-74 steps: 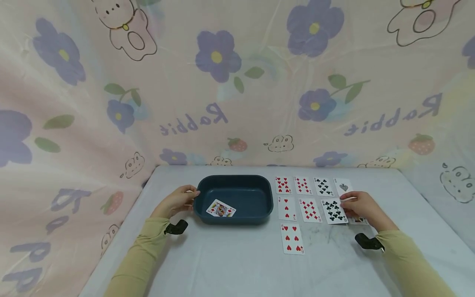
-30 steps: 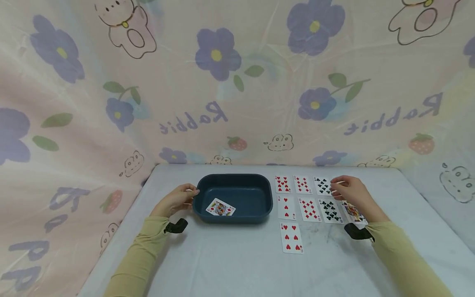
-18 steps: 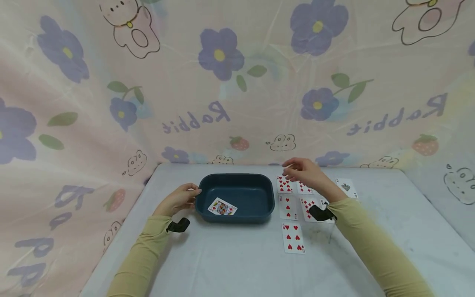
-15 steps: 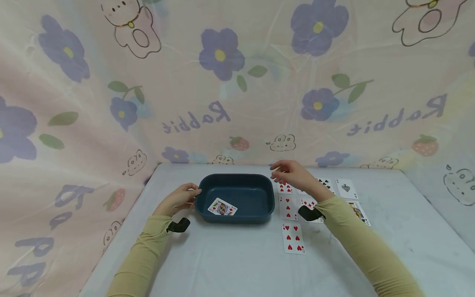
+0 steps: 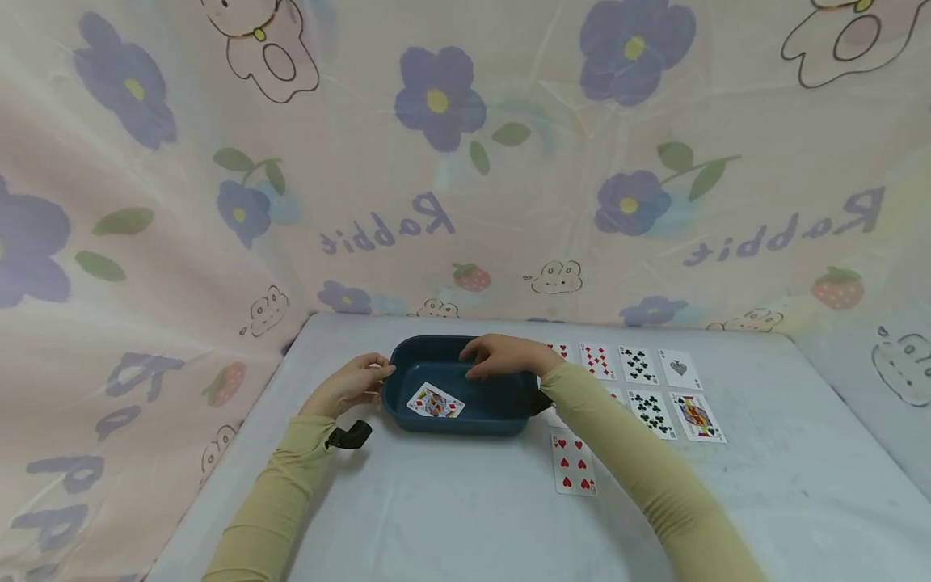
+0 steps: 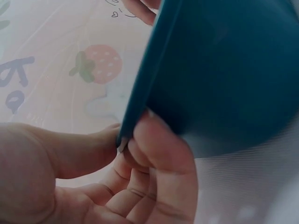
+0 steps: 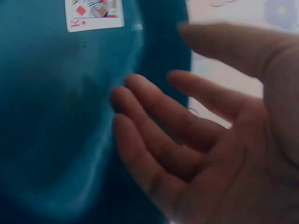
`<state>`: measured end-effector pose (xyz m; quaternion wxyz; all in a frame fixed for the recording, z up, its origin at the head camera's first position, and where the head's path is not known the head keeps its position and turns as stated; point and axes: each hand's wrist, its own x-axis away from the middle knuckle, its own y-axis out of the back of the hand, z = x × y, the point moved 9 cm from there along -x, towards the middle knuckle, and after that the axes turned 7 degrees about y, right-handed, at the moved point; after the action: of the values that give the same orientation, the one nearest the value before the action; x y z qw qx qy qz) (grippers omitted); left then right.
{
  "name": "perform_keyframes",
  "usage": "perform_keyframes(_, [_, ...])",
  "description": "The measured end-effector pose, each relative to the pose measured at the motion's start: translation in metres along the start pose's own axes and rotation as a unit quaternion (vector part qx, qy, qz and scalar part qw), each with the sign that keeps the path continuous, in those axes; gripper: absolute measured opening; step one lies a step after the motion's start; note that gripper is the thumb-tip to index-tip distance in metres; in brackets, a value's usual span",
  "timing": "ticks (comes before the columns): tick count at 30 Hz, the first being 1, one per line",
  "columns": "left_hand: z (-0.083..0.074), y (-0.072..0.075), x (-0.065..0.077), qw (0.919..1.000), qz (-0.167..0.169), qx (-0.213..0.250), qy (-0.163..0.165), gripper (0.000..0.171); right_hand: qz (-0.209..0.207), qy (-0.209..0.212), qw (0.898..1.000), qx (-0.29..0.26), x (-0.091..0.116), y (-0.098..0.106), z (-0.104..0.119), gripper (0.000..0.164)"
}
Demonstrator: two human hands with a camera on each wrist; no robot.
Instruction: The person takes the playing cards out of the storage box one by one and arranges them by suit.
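Note:
A dark blue rectangular basin (image 5: 457,424) stands on the white-covered table. My left hand (image 5: 349,385) pinches its left rim between thumb and fingers; the left wrist view shows the thumb and index finger (image 6: 161,144) on either side of that edge. Inside, toward the front left, a king of diamonds playing card (image 5: 435,402) lies face up. Over the right half of the basin is my right hand (image 5: 505,356), its fingers loosely bent and holding nothing. In the right wrist view, the right hand (image 7: 187,140) appears with spread fingers, apart from the king of diamonds (image 7: 96,14).
Face-up playing cards lie in rows right of the basin, among them an ace of spades (image 5: 680,369), a face card (image 5: 697,417) and a hearts card (image 5: 574,462) nearest me. My right sleeve (image 5: 618,428) hides some. A patterned curtain (image 5: 465,202) rises behind the table.
My right hand has left the ace of spades and the face card lying on the right and moved left, across the rows, to above the basin. My left hand stays on the rim.

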<state>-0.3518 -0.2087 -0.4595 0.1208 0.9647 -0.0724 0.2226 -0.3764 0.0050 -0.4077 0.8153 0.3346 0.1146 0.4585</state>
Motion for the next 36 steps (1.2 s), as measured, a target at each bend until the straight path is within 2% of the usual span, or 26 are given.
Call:
perform_keyframes(4, [-0.001,0.002,0.000,1.0000,-0.001,-0.001,0.001,0.014,0.054,-0.022,0.998,0.016,-0.017,-0.015,-0.004,0.046])
perform_keyframes(8, [-0.002,0.003,-0.001,1.0000,-0.004,-0.003,0.003,0.015,0.077,-0.042,0.996,0.015,-0.030,-0.024,-0.007,0.048])
perform_keyframes(15, [-0.002,0.003,0.000,1.0000,-0.004,0.002,0.002,0.014,0.094,-0.055,0.994,0.016,-0.044,-0.034,-0.006,0.052])
perform_keyframes(25, [-0.001,0.000,0.000,1.0000,0.008,0.004,-0.001,0.017,0.098,-0.060,0.988,0.099,-0.057,-0.050,0.000,0.064])
perform_keyframes(36, [-0.001,0.000,0.002,1.0000,0.001,0.001,0.005,0.016,0.120,-0.074,0.980,0.138,-0.057,-0.054,0.002,0.074])
